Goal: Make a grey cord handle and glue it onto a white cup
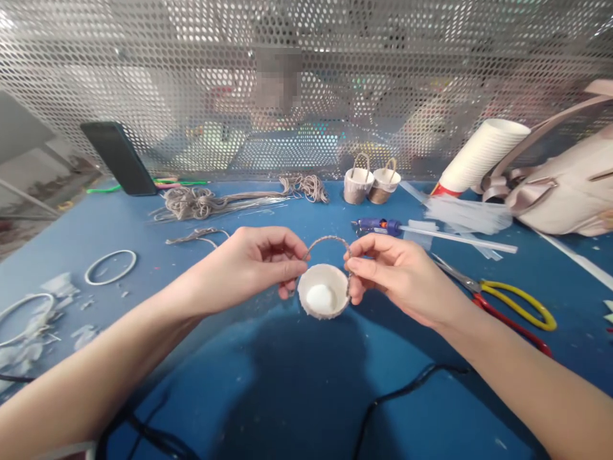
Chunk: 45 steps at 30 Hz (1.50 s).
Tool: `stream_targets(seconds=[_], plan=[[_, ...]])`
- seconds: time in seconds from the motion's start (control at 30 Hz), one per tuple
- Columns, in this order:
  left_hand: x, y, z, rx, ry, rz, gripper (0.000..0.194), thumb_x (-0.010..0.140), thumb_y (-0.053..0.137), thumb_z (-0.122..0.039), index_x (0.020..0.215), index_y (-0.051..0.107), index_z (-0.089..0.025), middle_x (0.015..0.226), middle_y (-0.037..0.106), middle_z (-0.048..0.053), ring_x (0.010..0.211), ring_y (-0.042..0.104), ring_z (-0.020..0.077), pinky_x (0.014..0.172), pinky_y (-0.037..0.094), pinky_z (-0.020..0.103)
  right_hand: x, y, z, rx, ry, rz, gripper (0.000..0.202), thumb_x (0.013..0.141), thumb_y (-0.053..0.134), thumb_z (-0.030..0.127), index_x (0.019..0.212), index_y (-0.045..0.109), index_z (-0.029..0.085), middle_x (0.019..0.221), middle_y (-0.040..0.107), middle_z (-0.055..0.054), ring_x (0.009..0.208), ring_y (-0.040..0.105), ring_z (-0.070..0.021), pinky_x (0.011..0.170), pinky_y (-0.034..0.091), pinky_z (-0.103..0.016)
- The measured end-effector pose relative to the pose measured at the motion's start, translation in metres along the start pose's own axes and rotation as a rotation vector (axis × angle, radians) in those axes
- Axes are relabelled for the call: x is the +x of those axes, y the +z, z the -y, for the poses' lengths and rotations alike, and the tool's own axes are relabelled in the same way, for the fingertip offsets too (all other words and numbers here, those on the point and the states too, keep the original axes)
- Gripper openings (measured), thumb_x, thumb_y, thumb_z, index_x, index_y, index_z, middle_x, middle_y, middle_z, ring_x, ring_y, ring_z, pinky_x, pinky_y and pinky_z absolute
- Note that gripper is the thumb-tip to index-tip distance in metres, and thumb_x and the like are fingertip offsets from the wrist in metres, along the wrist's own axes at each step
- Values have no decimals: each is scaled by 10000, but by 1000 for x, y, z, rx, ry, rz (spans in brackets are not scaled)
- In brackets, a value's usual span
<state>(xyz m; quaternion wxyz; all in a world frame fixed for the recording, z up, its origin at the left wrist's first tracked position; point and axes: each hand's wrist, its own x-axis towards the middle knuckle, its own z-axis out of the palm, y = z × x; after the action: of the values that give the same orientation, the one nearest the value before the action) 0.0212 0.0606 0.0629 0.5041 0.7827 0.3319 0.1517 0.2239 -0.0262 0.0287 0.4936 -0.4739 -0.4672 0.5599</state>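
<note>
A small round cup (pixel 324 292) with a pale inside and a rough rim is at the middle of the view. Above it arches a thin twisted cord handle (pixel 329 238). My left hand (pixel 272 259) pinches the cord's left end between thumb and finger, just beside the cup's upper left rim. On the other side, my right hand (pixel 378 265) pinches the cord's right part, with its lower fingers close to the cup's right wall. Whether the cord is fastened to the cup is hidden by the fingers.
Behind stand two small handled cups (pixel 358 186), a blue glue gun (pixel 378 225) and bundled grey cord (pixel 191 203). Scissors (pixel 517 303), stacked paper cups (pixel 483 156) and a bag (pixel 569 182) are right. A phone (pixel 119 160) and white ring (pixel 110 267) are left; a black cable (pixel 407 390) lies in front.
</note>
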Motion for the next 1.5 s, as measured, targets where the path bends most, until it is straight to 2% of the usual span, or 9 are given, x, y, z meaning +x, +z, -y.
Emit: stream_targets(seconds=[0.13, 0.27, 0.47, 0.73, 1.0, 1.13, 1.27, 1.37, 1.5], plan=[[3, 11, 7, -26, 26, -113, 109, 744, 639, -260, 764, 640, -153, 556, 607, -29, 506, 569, 96, 484, 463, 194, -1, -1, -5, -162, -81, -99, 131, 779, 685, 286, 823, 643, 170, 601, 627, 18, 490, 555, -94, 488, 477, -230], [5, 16, 16, 19, 79, -138, 106, 742, 649, -259, 758, 669, -156, 679, 661, -2, 615, 592, 112, 562, 475, 207, -5, 1, -4, -339, -127, -190, 85, 742, 705, 263, 784, 685, 191, 684, 668, 12, 531, 583, -98, 522, 510, -223], [4, 16, 23, 115, 80, -131, 120, 768, 632, -288, 773, 681, -178, 726, 669, -6, 656, 593, 116, 579, 461, 200, -7, 4, -5, -402, -102, -152, 43, 765, 667, 229, 793, 682, 199, 740, 700, 4, 662, 664, -136, 618, 551, -219], [2, 16, 29, 84, 40, -132, 105, 755, 641, -286, 750, 681, -189, 669, 648, -19, 603, 564, 102, 542, 457, 187, -7, 0, -6, -497, -95, -111, 34, 800, 641, 201, 819, 669, 204, 730, 692, 40, 647, 636, -87, 589, 504, -147], [-2, 17, 33, 123, 168, -89, 94, 784, 596, -240, 829, 658, -185, 829, 638, 21, 694, 581, 121, 658, 501, 248, -6, 3, -4, -551, -139, -94, 62, 825, 597, 172, 829, 652, 199, 775, 676, 37, 692, 630, -86, 621, 503, -150], [-4, 10, 41, 183, 239, -43, 361, 746, 628, -220, 1105, 592, -215, 1069, 609, 62, 843, 594, 153, 760, 514, 281, -4, 0, -6, -584, -145, -97, 71, 834, 583, 180, 840, 649, 206, 801, 676, 31, 709, 627, -98, 637, 511, -174], [-5, 7, 52, 168, 151, 115, 806, 675, 694, -206, 1384, 321, -288, 1320, 516, 78, 1083, 576, 228, 882, 499, 339, -3, -1, -4, -642, -164, -100, 91, 838, 568, 179, 846, 651, 214, 829, 684, 23, 745, 625, -114, 655, 516, -196], [-5, 18, 59, 129, 129, 120, 809, 696, 663, -184, 1402, 282, -286, 1293, 544, 74, 1125, 560, 237, 904, 489, 355, -3, -2, -3, -677, -189, -101, 102, 844, 558, 189, 854, 655, 217, 846, 688, 15, 756, 627, -124, 676, 517, -219], [-5, 41, 61, 159, 216, -5, 800, 680, 683, -213, 1383, 305, -248, 1261, 535, 97, 1118, 550, 249, 957, 453, 391, 1, -4, -7, -681, -247, -106, 115, 855, 544, 199, 864, 657, 217, 855, 682, 3, 778, 628, -134, 696, 516, -238]])
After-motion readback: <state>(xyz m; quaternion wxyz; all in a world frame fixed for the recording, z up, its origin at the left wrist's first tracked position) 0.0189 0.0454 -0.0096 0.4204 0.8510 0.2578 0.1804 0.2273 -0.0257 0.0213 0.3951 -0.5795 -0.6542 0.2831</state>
